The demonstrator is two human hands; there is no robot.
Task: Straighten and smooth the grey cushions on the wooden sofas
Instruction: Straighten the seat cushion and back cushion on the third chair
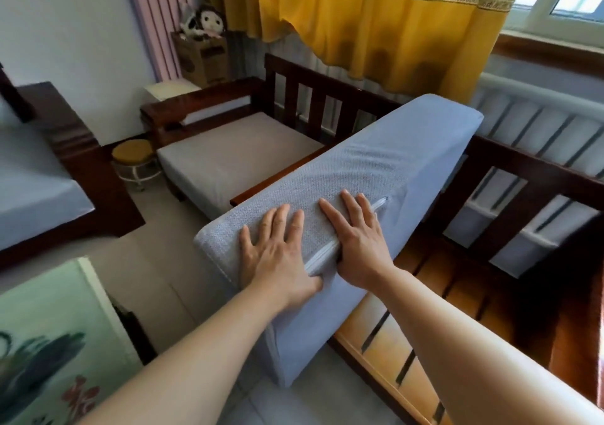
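Above the bare slats of the near wooden sofa [490, 280], a grey cushion [376, 169] is propped on edge under both hands.

Judging by the scene, the job is midway: this cushion is lifted off its seat and not yet laid back, while the seat cushion [228, 153] on the far sofa [313, 91] lies flat and looks smooth, and another grey pad [29, 182] at far left also lies flat. Both hands are spread wide with straight fingers, holding nothing. The left hand [277, 251] presses flat on the woven top face near its nearer end. The right hand [356, 238] rests just beside it, along the white zipper [327, 254] at the edge.
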